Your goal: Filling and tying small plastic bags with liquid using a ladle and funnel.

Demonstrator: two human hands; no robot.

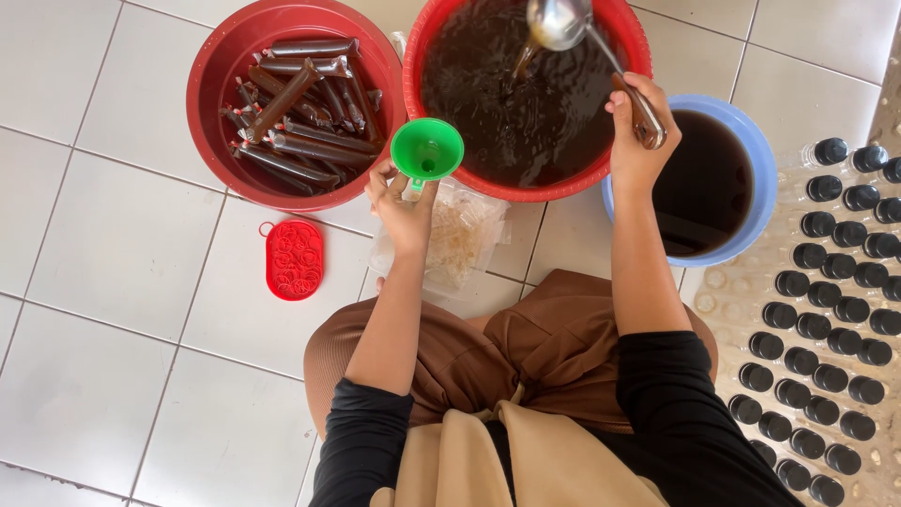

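So I've got my right hand (636,127) wrapped tight around the handle of the metal ladle (557,23), bowl lifted over the far side of the red basin of dark liquid (526,94), with a stream running off it. My left hand (399,197) pinches the green funnel (427,150) right at the basin's near rim, just outside it.

Biggest risk as I see it: the ladle has to cross the whole basin to reach the funnel, and it's dripping, so a wobble puts sticky stuff on the tiles. The funnel mouth is small too, so a fast pour could overflow it.

Can't really see what's under the funnel; my fingers cover the spout. The clear bag (460,239) nearer me than the basin is hard to read. The basin's far edge is cut off.
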